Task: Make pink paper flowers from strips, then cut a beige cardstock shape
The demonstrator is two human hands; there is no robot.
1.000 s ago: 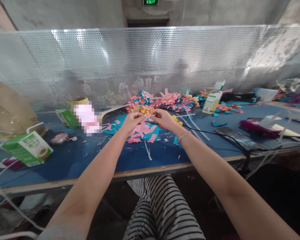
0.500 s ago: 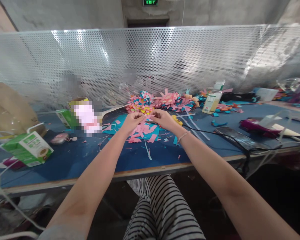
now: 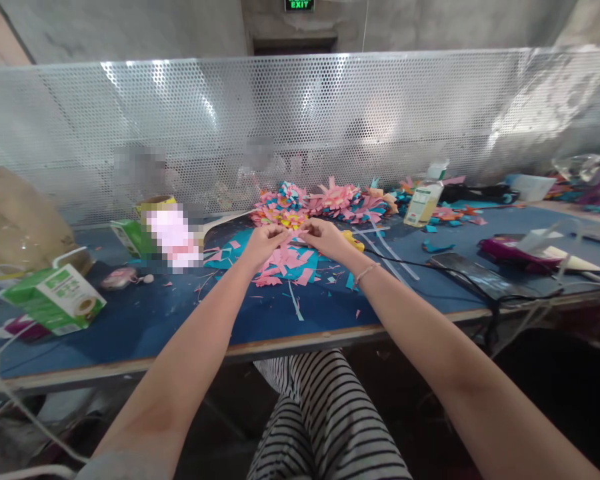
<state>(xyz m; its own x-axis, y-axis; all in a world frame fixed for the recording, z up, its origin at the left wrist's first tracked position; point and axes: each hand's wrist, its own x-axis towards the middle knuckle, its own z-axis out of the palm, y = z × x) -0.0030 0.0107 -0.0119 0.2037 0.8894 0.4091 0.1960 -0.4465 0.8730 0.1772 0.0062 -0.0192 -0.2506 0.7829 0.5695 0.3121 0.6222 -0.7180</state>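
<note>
My left hand [image 3: 267,241] and my right hand [image 3: 326,237] meet fingertip to fingertip above the table. Both are closed in a pinch on a small pink strip [image 3: 296,233], mostly covered by the fingers; whether it is paper or fabric I cannot tell. Loose pink strips [image 3: 283,261] lie scattered below on a blue sheet [image 3: 233,251]. Right behind the hands sits a pile of fringed pink, blue and yellow pieces [image 3: 333,200]. Beside my right wrist is a yellow tool [image 3: 353,241] with a black cord, partly hidden, perhaps a glue gun.
A bottle of pale yellow liquid [image 3: 423,200] stands at the back right. A dark phone [image 3: 473,275] and a purple pouch [image 3: 510,253] lie to the right. Green drink cartons [image 3: 77,303] and a blurred-out phone-like object [image 3: 173,233] are on the left. A perforated metal screen [image 3: 300,113] closes the back.
Both hands keep the same pinch on the pink strip, with barely any finger motion. The view has shifted very slightly; nothing else has visibly moved.
</note>
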